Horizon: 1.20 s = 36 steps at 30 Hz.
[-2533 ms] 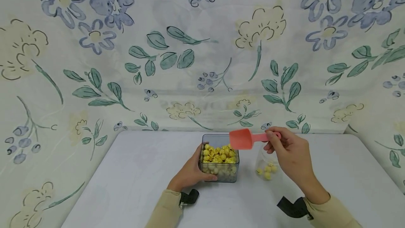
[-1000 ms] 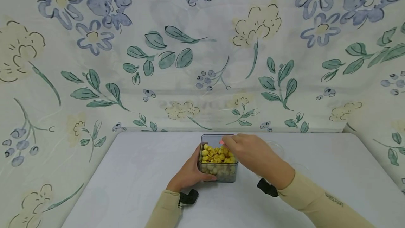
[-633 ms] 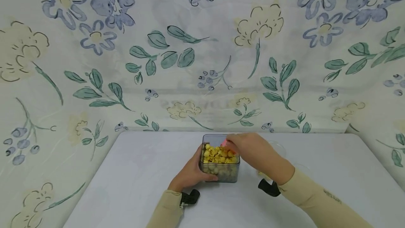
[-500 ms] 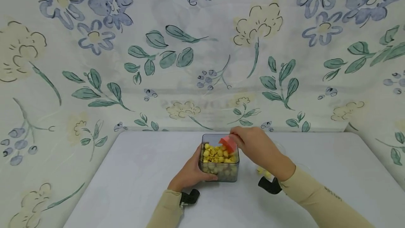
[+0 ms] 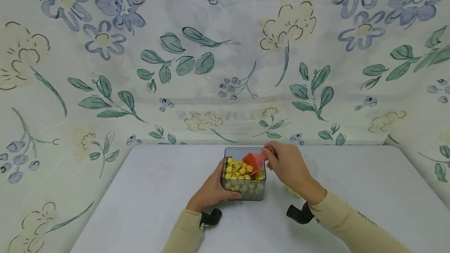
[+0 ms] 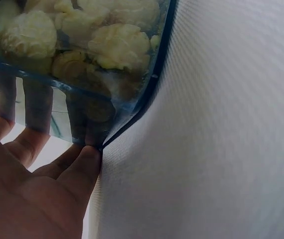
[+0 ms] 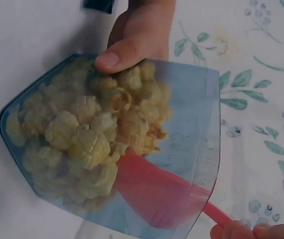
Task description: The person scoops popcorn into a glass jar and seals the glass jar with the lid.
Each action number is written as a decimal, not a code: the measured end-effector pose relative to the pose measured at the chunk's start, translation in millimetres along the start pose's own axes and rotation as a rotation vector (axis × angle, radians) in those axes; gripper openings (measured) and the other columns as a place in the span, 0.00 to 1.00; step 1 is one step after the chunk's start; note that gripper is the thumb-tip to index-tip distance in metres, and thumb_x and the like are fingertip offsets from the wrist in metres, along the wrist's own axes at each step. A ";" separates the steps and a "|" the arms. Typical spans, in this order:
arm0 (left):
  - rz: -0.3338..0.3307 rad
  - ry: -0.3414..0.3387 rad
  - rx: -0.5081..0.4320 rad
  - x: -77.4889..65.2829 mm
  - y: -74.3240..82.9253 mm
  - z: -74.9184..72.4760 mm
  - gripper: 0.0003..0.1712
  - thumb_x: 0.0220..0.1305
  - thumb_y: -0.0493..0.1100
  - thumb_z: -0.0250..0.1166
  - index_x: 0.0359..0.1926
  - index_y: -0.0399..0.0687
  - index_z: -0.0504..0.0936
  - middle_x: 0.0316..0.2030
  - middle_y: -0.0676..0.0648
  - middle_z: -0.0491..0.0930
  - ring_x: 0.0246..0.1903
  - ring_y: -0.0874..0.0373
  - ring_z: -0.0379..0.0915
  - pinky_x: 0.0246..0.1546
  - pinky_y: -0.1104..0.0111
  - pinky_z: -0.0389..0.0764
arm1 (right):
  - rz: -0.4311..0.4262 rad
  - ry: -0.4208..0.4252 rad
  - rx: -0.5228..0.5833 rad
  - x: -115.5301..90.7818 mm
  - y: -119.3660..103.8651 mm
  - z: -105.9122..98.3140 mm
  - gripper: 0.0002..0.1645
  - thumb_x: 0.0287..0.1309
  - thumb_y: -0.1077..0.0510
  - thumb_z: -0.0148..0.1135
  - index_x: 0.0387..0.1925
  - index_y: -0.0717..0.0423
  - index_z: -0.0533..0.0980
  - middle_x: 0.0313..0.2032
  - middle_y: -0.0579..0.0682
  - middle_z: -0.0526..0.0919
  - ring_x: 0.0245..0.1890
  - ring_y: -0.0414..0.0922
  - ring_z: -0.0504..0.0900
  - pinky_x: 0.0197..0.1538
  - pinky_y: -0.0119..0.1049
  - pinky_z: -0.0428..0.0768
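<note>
A clear bluish square container [image 5: 244, 195] stands on the white table, more than half full of yellow popcorn [image 5: 236, 170]. My left hand [image 5: 211, 190] grips it from the left side, thumb across the near wall and fingers behind; the left wrist view shows those fingers through the plastic. My right hand [image 5: 288, 165] pinches the handle of a red scoop [image 5: 256, 161] above the right rim. In the right wrist view the scoop's blade [image 7: 154, 191] reaches inside the container, its tip among the popcorn pieces [image 7: 89, 142].
Right of the container, partly behind my right hand and wrist, is a clear round jar [image 5: 309, 165] with some yellow popcorn [image 5: 291, 191] at its bottom. A clear round disc-like piece [image 5: 334, 186] lies beyond my right forearm. A flower-printed cloth [image 5: 225, 89] hangs behind the table.
My right hand brought the red scoop from above the jar leftward into the container. Its blade dipped into the popcorn, and the hand has since drawn slightly back right. The left hand keeps its hold.
</note>
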<state>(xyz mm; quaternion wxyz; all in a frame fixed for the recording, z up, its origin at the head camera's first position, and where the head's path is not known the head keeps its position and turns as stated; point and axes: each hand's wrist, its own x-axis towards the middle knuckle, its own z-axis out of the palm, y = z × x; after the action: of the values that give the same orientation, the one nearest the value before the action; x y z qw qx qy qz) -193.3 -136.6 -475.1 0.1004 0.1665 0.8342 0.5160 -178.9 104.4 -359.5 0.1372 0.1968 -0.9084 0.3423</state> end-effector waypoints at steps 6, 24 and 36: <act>0.008 -0.001 -0.008 1.4 0.1 -0.3 0.72 0.34 0.57 0.79 0.72 0.63 0.38 0.66 0.60 0.55 0.63 0.59 0.56 0.63 0.54 0.58 | -0.189 -0.046 -0.177 -3.3 -6.2 4.4 0.06 0.60 0.58 0.60 0.37 0.57 0.77 0.26 0.44 0.82 0.20 0.35 0.75 0.27 0.24 0.75; -0.010 -0.010 -0.019 0.9 -0.6 2.6 0.71 0.34 0.56 0.79 0.72 0.67 0.37 0.67 0.59 0.53 0.63 0.59 0.55 0.63 0.53 0.58 | 0.069 0.036 0.049 -2.0 2.6 -0.2 0.07 0.60 0.59 0.59 0.33 0.59 0.79 0.15 0.41 0.74 0.15 0.35 0.71 0.17 0.30 0.69; 0.004 -0.027 -0.051 -5.4 17.9 -2.2 0.69 0.38 0.48 0.79 0.72 0.63 0.38 0.65 0.55 0.58 0.61 0.57 0.59 0.62 0.54 0.59 | -0.082 -0.081 -0.050 -6.1 -1.3 -0.3 0.06 0.59 0.57 0.60 0.36 0.55 0.78 0.16 0.38 0.70 0.16 0.35 0.66 0.22 0.26 0.71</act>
<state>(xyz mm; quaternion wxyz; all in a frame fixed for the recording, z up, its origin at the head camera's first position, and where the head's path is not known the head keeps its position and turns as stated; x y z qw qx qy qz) -185.9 -133.1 -458.2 0.1149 0.1724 0.8190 0.5351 -172.8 105.4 -360.8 0.1189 0.2442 -0.9128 0.3051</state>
